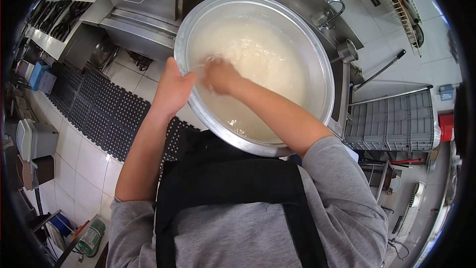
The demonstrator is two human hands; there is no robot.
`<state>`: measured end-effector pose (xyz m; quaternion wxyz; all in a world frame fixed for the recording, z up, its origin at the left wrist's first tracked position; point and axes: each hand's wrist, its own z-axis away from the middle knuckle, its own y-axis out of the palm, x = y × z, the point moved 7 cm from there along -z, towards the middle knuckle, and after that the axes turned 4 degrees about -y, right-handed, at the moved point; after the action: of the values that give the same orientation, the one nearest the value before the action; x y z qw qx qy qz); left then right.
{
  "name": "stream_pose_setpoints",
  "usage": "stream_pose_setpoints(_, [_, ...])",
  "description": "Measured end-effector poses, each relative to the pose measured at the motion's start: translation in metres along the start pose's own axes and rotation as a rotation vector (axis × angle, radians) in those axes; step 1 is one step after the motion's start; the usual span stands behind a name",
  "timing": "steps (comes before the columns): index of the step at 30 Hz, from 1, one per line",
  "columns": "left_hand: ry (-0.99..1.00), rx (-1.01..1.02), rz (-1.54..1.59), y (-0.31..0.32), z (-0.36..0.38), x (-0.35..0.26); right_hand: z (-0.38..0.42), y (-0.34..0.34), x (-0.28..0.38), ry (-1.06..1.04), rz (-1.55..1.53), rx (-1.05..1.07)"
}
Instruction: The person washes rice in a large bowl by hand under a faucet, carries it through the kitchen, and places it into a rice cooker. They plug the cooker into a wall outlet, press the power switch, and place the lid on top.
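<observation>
A large round metal bowl (327, 69) holds cloudy, whitish liquid (277, 69) with a paler, lumpy patch near its middle. My left hand (174, 87) grips the bowl's left rim, thumb on the top edge and the other fingers mostly hidden outside it. Inside the bowl, close to the left wall, my right hand (220, 76) is at the liquid's surface. Motion smears its fingers, so I cannot make out whether they are closed or holding anything.
Behind the bowl is a steel sink with a curved faucet (338, 7). A metal pot (347, 50) stands to its right, near a grey plastic crate (391, 121). Steel drawers (141, 2) are at the back left. A black perforated mat (106, 104) covers some floor tiles.
</observation>
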<state>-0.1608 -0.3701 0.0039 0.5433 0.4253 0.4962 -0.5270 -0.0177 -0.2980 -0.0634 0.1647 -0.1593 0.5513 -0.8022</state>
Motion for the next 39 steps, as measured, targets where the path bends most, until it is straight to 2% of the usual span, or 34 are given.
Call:
stream_pose_setpoints(2, [0.005,0.001,-0.016,-0.001,0.0,0.002,0.038,-0.009,0.032,-0.418,0.003,0.007])
stream_pose_setpoints(5, [0.014,0.003,-0.027,-0.001,0.002,0.001,0.053,-0.011,-0.019,-0.485,0.083,-0.043])
stream_pose_setpoints(7, [0.021,-0.001,-0.019,-0.001,0.002,0.002,0.051,-0.004,-0.09,-0.362,-0.023,-0.066])
stream_pose_setpoints(9, [0.043,0.006,-0.036,-0.001,0.001,0.004,0.073,-0.02,-0.135,-0.093,0.145,0.05])
stream_pose_setpoints(11, [0.028,0.005,-0.034,-0.001,0.002,0.005,0.088,0.004,-0.202,0.003,0.06,-0.055])
stream_pose_setpoints(12, [0.013,0.004,-0.032,-0.001,0.002,0.005,0.097,0.003,-0.207,0.005,0.059,-0.057])
stream_pose_setpoints(14, [0.008,0.007,-0.019,-0.001,0.002,0.003,0.129,0.019,-0.222,0.279,0.079,0.147])
stream_pose_setpoints(16, [0.003,0.01,-0.009,-0.001,0.002,0.001,0.164,0.016,-0.186,0.286,0.102,0.32])
stream_pose_setpoints(17, [-0.002,0.009,-0.026,-0.001,0.002,0.001,0.174,0.005,-0.169,0.289,0.097,0.32])
stream_pose_setpoints(18, [-0.009,0.01,-0.042,-0.001,0.002,0.001,0.186,0.004,-0.152,0.272,0.076,0.462])
stream_pose_setpoints(19, [-0.011,0.018,-0.046,-0.001,0.001,0.002,0.196,0.009,-0.143,0.254,0.053,0.605])
stream_pose_setpoints(20, [0.006,0.02,-0.013,-0.001,0.001,0.003,0.197,0.011,-0.146,0.259,0.046,0.608])
stream_pose_setpoints(22, [0.016,0.032,0.018,0.001,0.0,0.004,0.195,0.02,-0.149,0.167,0.041,0.742])
stream_pose_setpoints(24, [0.009,0.034,0.036,0.0,0.001,0.003,0.18,-0.007,-0.143,0.101,-0.132,0.583])
stream_pose_setpoints(26, [0.005,0.034,0.03,0.001,0.002,0.001,0.166,-0.03,-0.135,0.144,-0.573,0.447])
stream_pose_setpoints(27, [0.01,0.028,0.024,0.0,0.003,0.0,0.161,-0.037,-0.128,0.15,-0.578,0.454])
stream_pose_setpoints(29, [0.0,0.033,0.039,0.002,0.005,-0.003,0.153,-0.044,-0.126,0.356,-0.763,0.433])
stream_pose_setpoints(39, [0.015,0.012,0.007,-0.001,0.001,0.004,0.118,-0.02,-0.141,0.439,-0.972,0.486])
